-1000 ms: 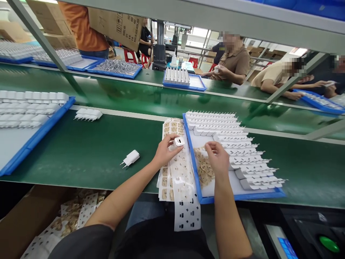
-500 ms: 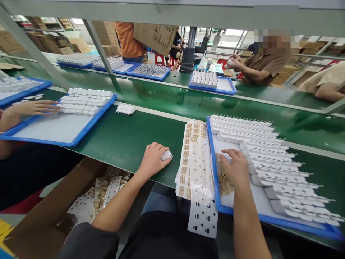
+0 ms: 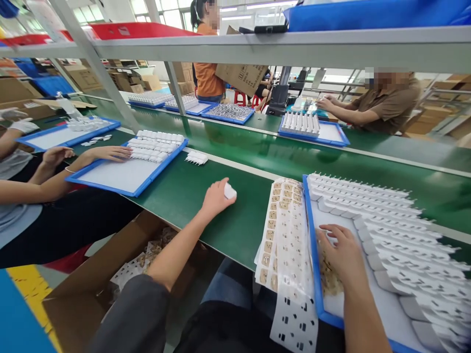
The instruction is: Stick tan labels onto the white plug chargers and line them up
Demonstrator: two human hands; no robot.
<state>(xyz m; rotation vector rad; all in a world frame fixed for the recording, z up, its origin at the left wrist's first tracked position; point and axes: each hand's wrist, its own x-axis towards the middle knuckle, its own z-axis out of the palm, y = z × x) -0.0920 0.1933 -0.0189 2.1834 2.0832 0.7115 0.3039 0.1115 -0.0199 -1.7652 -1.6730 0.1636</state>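
The left hand [image 3: 215, 198] was curled shut around a small white charger [image 3: 230, 191], only one rounded end of which showed past the fingers; the hand rested on the green belt [image 3: 176, 193] well to the left of the blue tray [image 3: 312, 255]. The right hand [image 3: 340, 255] lay palm down inside that tray, fingers loosely spread and bent, its fingertips touching the white tray floor and a heap of small tan stickers [image 3: 327, 279] beneath the palm; it gripped nothing that could be seen. Rows of white chargers [image 3: 386, 220] with prongs pointing outward filled the far and right parts of the tray, just beside the right hand. Touching the tray's left rim lay sticker sheets [image 3: 285, 230], overhanging the belt's near edge. Farther left of the tray, a second blue tray [image 3: 121, 179] sat on the belt with another person's hand [image 3: 110, 153] resting on the white chargers in it, and a short row of chargers [image 3: 196, 157] lay loose beside it.
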